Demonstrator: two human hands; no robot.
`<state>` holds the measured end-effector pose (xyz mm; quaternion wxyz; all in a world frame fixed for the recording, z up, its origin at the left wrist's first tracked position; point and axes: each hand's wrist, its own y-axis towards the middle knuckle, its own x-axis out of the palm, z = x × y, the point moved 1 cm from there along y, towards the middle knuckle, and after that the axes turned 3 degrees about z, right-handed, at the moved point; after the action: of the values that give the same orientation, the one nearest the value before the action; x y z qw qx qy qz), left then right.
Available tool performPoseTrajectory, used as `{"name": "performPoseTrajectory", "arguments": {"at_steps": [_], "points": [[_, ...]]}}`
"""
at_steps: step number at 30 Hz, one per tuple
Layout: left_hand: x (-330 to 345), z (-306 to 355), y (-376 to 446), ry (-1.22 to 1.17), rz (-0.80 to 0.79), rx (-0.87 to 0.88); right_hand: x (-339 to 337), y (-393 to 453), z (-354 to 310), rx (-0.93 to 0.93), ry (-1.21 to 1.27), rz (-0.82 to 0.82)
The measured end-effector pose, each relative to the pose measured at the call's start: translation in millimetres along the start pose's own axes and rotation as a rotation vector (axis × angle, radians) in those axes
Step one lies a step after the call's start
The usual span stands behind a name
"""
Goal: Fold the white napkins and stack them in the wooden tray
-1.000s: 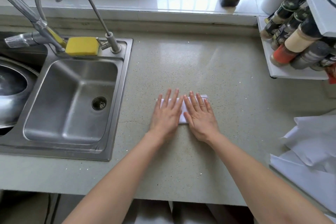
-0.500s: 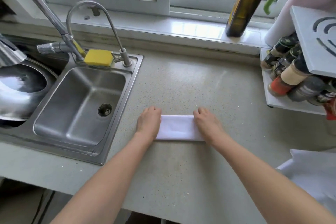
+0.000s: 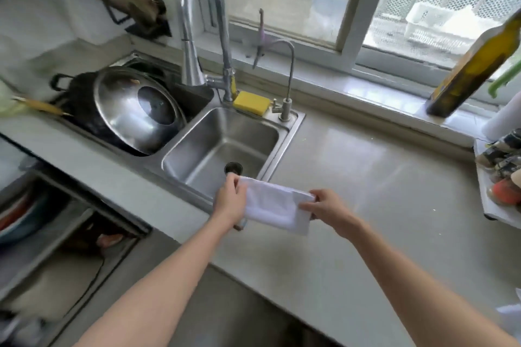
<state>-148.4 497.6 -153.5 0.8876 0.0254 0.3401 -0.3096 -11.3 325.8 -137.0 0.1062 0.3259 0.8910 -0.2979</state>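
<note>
A folded white napkin (image 3: 275,204), a narrow rectangle, hangs in the air over the near right corner of the sink. My left hand (image 3: 229,200) grips its left end with curled fingers. At the other end, my right hand (image 3: 328,210) pinches the napkin between thumb and fingers. Both forearms reach in from the bottom of the head view. No wooden tray is in view. A corner of loose white napkins (image 3: 511,318) shows at the far right edge.
The steel sink (image 3: 284,144) has a yellow sponge (image 3: 251,102) and taps behind it. A pot with a steel lid (image 3: 135,110) sits in the left basin. On the sill stands an oil bottle (image 3: 473,70); a spice rack (image 3: 500,175) stands right. The grey counter (image 3: 380,177) stretches between.
Both hands went from pressing the napkin flat on the counter to gripping its ends and lifting it off, leftward over the sink's corner. The view swung left and up.
</note>
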Motion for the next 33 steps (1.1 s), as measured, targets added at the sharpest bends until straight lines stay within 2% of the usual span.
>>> {"name": "performPoseTrajectory", "arguments": {"at_steps": [4, 8, 12, 15, 20, 24, 28, 31, 33], "points": [[-130.3, -71.3, -26.9, -0.086, 0.277, -0.042, 125.7, -20.9, -76.1, -0.194, 0.018, 0.023], [-269.2, -165.1, -79.0, -0.091, 0.471, -0.093, 285.0, -51.6, -146.7, -0.34, -0.048, 0.037], [-395.0, -262.7, -146.1, -0.043, 0.699, -0.188, 447.7, -101.3, -203.3, -0.465, -0.113, -0.117], [-467.8, -329.7, -194.9, -0.025, 0.855, -0.323, 550.2, -139.4, -228.8, -0.457, -0.111, -0.247], [-554.3, -422.0, -243.0, -0.049, 1.01, -0.507, 684.4, -177.5, -267.6, -0.444, -0.166, -0.427], [-607.9, -484.5, -251.1, -0.117, 1.08, -0.596, 782.2, -183.4, -296.5, -0.535, -0.275, -0.543], [-652.2, -532.1, -254.1, -0.357, 1.178, -0.79, 866.1, -181.5, -329.6, -0.501, -0.251, -0.627], [-689.3, -563.0, -248.3, -0.441, 1.239, -0.785, 923.8, -178.4, -360.3, -0.527, -0.264, -0.659], [-715.1, -580.6, -243.8, -0.419, 1.22, -0.791, 953.3, -179.6, -378.5, -0.54, -0.305, -0.664]]}}
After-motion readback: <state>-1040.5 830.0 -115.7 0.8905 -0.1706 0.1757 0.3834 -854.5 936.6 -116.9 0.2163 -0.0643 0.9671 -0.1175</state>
